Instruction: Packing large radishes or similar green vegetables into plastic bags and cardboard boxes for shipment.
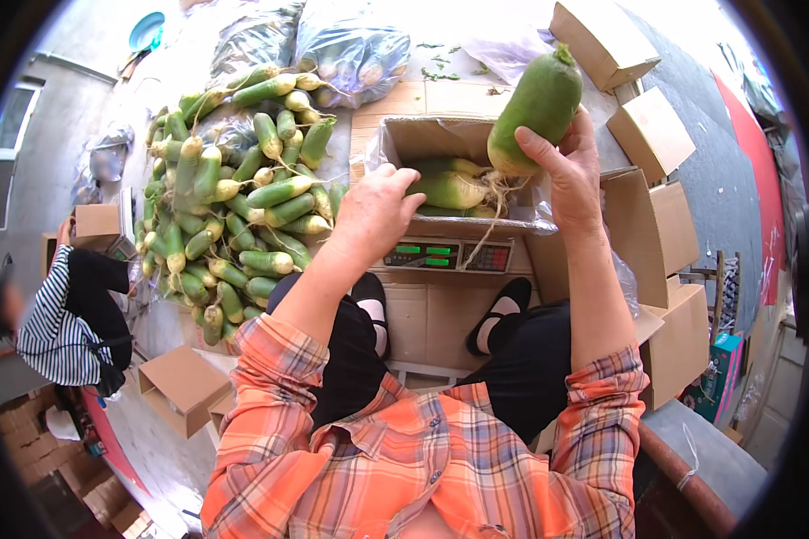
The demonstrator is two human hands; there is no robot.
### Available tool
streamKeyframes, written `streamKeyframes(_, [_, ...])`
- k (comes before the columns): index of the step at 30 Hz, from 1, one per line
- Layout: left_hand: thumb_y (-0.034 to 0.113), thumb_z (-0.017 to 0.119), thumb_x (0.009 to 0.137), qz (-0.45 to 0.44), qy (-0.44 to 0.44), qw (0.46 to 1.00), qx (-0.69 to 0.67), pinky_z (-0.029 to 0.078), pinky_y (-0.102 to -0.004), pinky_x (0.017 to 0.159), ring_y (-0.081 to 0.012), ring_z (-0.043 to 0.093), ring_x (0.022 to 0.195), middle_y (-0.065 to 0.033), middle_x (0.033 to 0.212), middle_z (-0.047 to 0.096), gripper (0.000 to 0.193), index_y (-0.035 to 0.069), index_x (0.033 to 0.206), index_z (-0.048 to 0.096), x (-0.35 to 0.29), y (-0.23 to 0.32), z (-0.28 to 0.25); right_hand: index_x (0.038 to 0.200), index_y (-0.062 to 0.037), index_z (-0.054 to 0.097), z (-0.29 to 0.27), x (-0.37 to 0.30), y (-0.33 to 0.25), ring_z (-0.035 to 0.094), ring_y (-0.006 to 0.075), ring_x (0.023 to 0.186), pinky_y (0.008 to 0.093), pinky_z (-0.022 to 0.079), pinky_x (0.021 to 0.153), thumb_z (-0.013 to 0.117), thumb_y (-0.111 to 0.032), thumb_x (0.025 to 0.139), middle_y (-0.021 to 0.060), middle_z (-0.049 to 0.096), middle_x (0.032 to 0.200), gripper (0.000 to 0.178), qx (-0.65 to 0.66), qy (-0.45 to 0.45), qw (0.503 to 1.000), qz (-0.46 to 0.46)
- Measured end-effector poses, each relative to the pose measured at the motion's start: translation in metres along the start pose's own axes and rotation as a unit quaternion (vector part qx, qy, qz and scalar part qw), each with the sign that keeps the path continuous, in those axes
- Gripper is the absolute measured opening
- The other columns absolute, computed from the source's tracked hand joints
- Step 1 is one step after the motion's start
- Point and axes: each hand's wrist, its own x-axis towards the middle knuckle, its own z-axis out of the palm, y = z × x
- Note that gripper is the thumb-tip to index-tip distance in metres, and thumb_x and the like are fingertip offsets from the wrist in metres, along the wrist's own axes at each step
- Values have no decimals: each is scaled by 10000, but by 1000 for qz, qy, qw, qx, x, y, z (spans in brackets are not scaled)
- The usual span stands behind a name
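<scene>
My right hand [566, 166] grips a thick green radish [539, 103], leafy stub up, above the right side of a carton. The radish's pale lower end and thin roots hang over the carton's opening. My left hand [377, 211] is at the carton's left side, its fingers bent around the green end of another radish [449, 190]. Several radishes lie inside the lined cardboard carton [449, 130], partly hidden by my hands. The carton sits on a digital scale [440, 255] with lit green displays; a long root dangles across its front.
A big heap of green radishes [265, 216] is on my left, with filled plastic bags [351, 54] behind it. Cardboard boxes [652, 135] stand along the right, and an opened box [184, 386] at lower left. A person in a striped top [54, 310] sits at far left.
</scene>
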Motion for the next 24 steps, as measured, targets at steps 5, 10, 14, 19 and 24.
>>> streamKeyframes(5, [151, 625, 797, -37, -18, 997, -70, 470, -363, 691, -294, 592, 756, -136, 793, 598, 184, 32, 937, 634, 4, -13, 6, 1154, -56, 431, 18, 8, 9, 595, 171, 888, 285, 526, 754, 759, -47, 703, 77, 521, 1075, 558, 21, 2, 1000, -20])
streamKeyframes(10, [169, 616, 802, -39, -28, 996, -78, 470, -385, 731, -316, 595, 815, -154, 839, 613, 195, 22, 929, 625, 9, -21, 7, 1194, -60, 423, 22, 1, 64, 557, 180, 1008, 321, 492, 856, 767, 45, 635, 71, 565, 1072, 665, -53, -11, 996, 73])
streamKeyframes(14, [155, 622, 796, -17, -14, 997, -70, 475, -377, 713, -316, 605, 793, -162, 838, 626, 196, 5, 921, 628, 12, -22, 5, 1187, -41, 431, 30, 0, 76, 553, 177, 971, 317, 475, 841, 785, -38, 651, 70, 561, 1067, 642, -22, 0, 995, 100])
streamKeyframes(19, [171, 622, 796, -31, -37, 997, -54, 472, -392, 719, -327, 599, 799, -167, 829, 618, 188, 8, 888, 631, 15, -22, 9, 1123, -91, 553, 6, 8, 76, 525, 151, 994, 332, 411, 818, 636, -408, 828, 38, 598, 1041, 441, -244, -73, 914, 315])
streamKeyframes(24, [173, 623, 797, -25, -31, 998, -50, 470, -395, 719, -331, 594, 796, -165, 813, 609, 181, 9, 872, 628, 15, -24, 10, 1136, -62, 572, 0, 16, 80, 535, 157, 1009, 338, 416, 847, 661, -361, 815, 62, 612, 1066, 447, -256, -107, 881, 383])
